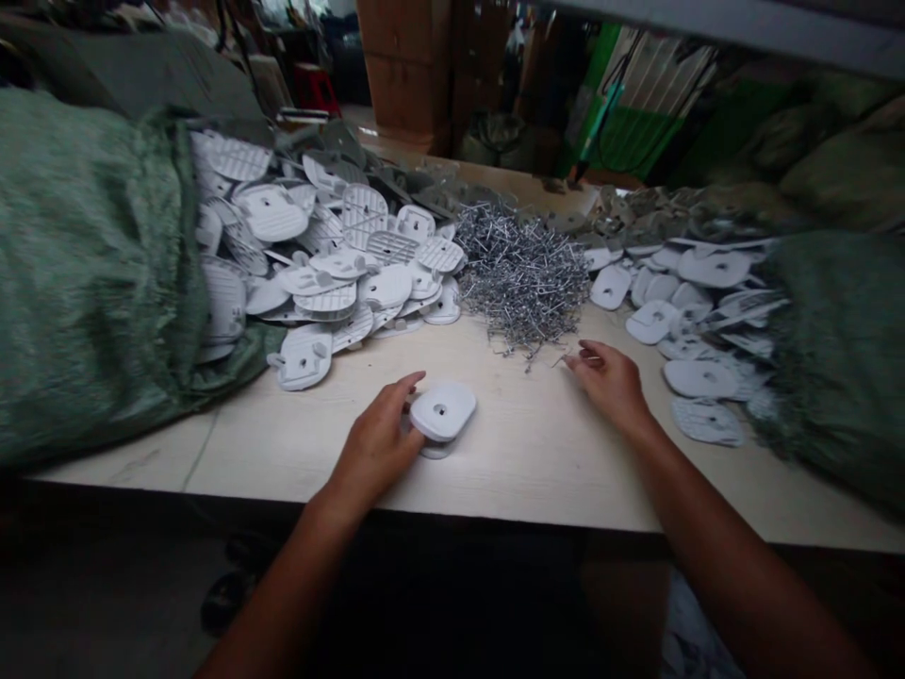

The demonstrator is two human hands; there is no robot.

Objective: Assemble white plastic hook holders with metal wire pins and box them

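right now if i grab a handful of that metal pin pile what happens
The pile of metal pins looks tangled, so a handful would probably drag neighbours along. Each pin seems stiff, not floppy, since they hold their shapes. Ends poking out near the right hand might snag skin.

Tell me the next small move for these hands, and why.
Probably the right hand should pinch one metal pin from the pile of metal pins: it sits right at the pile's edge, while the left hand holds a white plastic disc with its centre hole facing up.
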